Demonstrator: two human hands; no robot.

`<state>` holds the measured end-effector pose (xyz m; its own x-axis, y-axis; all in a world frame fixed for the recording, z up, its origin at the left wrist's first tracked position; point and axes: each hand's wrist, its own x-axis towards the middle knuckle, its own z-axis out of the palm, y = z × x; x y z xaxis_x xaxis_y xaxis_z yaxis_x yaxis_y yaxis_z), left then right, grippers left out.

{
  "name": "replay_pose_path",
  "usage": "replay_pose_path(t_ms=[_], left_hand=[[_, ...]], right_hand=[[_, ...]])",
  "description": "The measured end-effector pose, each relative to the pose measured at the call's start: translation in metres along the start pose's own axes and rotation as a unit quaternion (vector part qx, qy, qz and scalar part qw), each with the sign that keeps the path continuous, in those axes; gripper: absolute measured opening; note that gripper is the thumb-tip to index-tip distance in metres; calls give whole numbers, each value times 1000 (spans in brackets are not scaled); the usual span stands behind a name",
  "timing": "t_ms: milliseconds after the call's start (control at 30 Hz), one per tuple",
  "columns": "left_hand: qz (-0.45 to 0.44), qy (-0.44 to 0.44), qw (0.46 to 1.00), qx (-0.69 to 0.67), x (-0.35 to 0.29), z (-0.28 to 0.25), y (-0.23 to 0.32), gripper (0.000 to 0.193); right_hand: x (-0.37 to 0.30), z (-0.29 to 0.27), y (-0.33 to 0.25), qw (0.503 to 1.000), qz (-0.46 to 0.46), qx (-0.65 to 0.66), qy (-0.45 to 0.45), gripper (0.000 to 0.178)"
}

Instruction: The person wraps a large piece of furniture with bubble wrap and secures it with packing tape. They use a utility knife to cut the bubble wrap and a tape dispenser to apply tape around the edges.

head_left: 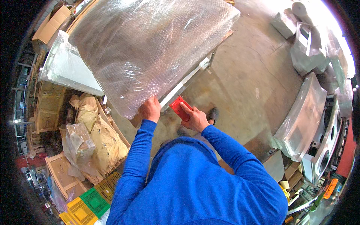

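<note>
A large flat panel-like item covered in clear bubble wrap (150, 41) lies on a stand in front of me. At its near corner, my left hand (150, 109) grips the bubble wrap at the edge, its fingertips partly hidden against the film. Just to the right, my right hand (195, 119) is closed around a flat red hand tool (180, 108), with the index finger stretched along its top. What kind of tool it is I cannot make out. The tool is held over the floor, beside a pale metal rail (183, 81) under the wrapped item, apart from the wrap.
Left of me lie crumpled tan covering (101, 138), a wooden crate (66, 176), and yellow and green plastic crates (93, 201). A white wrapped panel (69, 67) leans behind. Concrete floor (251, 78) stretches right towards wrapped panels (302, 116) and metal parts.
</note>
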<state>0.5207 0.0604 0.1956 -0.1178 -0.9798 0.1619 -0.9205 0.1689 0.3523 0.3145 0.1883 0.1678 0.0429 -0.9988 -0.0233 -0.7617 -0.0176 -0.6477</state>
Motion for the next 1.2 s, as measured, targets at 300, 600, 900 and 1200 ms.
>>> replay_pose_path(t_ms=[300, 600, 900, 1200], left_hand=[[35, 154, 985, -64, -13, -10, 11, 19], [116, 81, 973, -180, -43, -18, 29, 23], [54, -202, 948, -241, 14, 58, -10, 54], [-301, -478, 580, -587, 17, 25, 46, 38]], right_hand=[[41, 58, 17, 1000, 1, 3, -14, 71], [89, 53, -3, 998, 13, -13, -58, 57], [73, 58, -7, 962, -19, -170, -213, 34], [-21, -90, -8, 995, -31, 90, 43, 92]])
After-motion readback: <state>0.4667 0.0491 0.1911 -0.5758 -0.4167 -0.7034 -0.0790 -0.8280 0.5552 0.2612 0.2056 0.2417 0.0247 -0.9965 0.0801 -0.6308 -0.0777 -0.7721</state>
